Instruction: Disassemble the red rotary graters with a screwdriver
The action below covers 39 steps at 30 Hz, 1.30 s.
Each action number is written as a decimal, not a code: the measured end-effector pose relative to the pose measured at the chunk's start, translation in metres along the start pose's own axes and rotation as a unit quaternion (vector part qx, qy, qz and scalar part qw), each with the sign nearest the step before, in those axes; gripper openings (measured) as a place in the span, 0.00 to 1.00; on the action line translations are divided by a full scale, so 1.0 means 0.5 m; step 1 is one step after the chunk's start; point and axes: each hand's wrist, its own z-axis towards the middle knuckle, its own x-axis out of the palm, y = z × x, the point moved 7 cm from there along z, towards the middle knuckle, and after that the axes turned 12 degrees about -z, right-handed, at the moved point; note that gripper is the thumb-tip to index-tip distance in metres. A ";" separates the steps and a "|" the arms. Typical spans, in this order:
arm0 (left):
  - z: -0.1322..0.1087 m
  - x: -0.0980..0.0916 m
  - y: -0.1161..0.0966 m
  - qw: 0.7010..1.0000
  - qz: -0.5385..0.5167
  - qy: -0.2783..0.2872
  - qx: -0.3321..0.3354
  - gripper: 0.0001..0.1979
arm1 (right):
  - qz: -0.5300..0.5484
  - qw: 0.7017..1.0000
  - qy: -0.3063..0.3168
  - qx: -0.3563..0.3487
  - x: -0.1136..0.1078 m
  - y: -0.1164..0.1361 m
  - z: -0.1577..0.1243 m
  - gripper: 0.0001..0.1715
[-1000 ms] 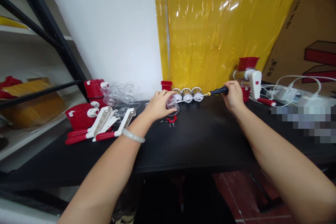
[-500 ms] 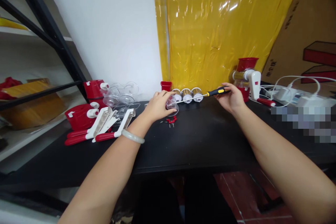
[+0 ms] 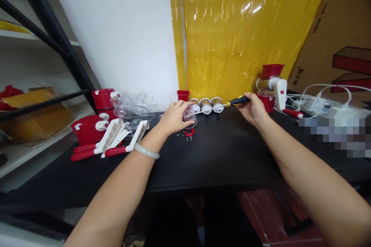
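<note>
My left hand (image 3: 175, 117) is closed around a clear plastic part (image 3: 190, 120) with a round rim, held at the table; much of it is hidden by the fingers. My right hand (image 3: 253, 109) grips the black and yellow handle of a screwdriver (image 3: 237, 100). Its long shaft points left, and the tip meets the clear part near my left fingers. Just in front of that part lie a small red plastic piece (image 3: 189, 133) and several tiny screws (image 3: 189, 139). Behind stand several metal grater drums (image 3: 205, 105) with white ends and a red pusher (image 3: 183, 95).
Red housings (image 3: 88, 128), white crank handles with red grips (image 3: 116, 149) and clear plastic parts (image 3: 136, 106) crowd the table's left. An assembled red and white rotary grater (image 3: 272, 88) stands at the right, beside white cables and a power strip (image 3: 319, 104). A shelf rack (image 3: 58, 38) borders the left.
The screwdriver's handle has turned slightly in my right hand, its yellow marking showing differently. My left hand and the clear part stay in place.
</note>
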 end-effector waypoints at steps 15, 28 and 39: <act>0.000 -0.002 -0.007 1.000 0.004 0.001 -0.005 0.34 | -0.108 0.993 -0.022 -0.051 -0.011 0.002 0.007 0.22; 0.000 0.000 0.004 1.000 -0.006 -0.003 -0.004 0.34 | -0.036 0.999 0.006 -0.024 0.007 0.009 -0.006 0.18; 0.000 -0.002 0.006 1.000 -0.002 -0.007 -0.008 0.34 | 0.040 0.997 0.059 0.007 0.021 0.013 -0.009 0.15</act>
